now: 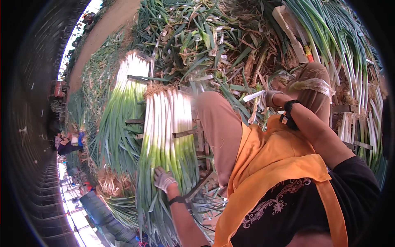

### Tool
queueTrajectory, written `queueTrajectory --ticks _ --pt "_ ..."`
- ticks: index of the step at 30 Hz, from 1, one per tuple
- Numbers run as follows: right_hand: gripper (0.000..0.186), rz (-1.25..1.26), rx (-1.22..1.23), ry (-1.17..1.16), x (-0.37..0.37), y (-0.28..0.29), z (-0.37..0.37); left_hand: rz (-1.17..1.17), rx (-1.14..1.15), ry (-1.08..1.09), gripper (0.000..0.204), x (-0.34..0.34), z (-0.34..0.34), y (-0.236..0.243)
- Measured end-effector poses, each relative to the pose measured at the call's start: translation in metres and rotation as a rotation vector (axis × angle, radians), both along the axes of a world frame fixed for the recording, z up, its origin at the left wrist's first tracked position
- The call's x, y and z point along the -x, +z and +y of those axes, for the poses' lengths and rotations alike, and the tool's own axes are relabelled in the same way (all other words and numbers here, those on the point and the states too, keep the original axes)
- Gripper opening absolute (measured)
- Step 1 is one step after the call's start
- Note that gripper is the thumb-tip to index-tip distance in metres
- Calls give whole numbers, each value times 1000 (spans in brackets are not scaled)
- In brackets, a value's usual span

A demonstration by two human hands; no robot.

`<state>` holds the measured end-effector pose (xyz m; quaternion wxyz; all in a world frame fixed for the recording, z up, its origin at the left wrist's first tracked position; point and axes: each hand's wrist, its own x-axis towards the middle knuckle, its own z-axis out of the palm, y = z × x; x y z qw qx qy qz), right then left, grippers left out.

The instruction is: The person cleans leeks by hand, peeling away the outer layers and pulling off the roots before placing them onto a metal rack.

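Note:
My left hand (pixel 164 179), in a pale glove, lies with fingers extended on the green leaves of a large bundle of long green onions (pixel 169 123). Their white stalks and brown root ends point away from me. By my right knee, my gloved right hand (pixel 270 99) is closed at one end of a slim white piece with a rounded tip (pixel 254 96); whether it is a blade or a stalk I cannot tell. The fingers there are partly hidden.
A second bundle of green onions (pixel 131 74) lies to the left on metal bars. Trimmed leaves (pixel 197 37) are heaped ahead. More long green onions (pixel 329 37) lie at the right, beside a pale block (pixel 288 31). Another person (pixel 68 144) is at far left.

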<state>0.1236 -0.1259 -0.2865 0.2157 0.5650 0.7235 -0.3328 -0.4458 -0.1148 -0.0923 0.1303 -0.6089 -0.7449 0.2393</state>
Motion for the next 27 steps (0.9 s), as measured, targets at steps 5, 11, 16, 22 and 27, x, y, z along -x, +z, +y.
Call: queueTrajectory --ticks 5,11,16,22,27 --pt "22 -52 -54 -244 5 46 -18 -123 136 200 61 -21 13 9" --pt "29 -99 -195 -179 -30 -58 -28 -152 -97 -38 73 -59 63 8" --pt "23 -165 82 -113 29 -13 2 -38 14 109 74 -4 86 -21" --pt "27 -152 88 -154 -6 -36 -15 -95 -57 -4 60 -30 106 -49" --pt "27 -104 125 -96 58 0 33 480 493 -296 45 74 117 -31"
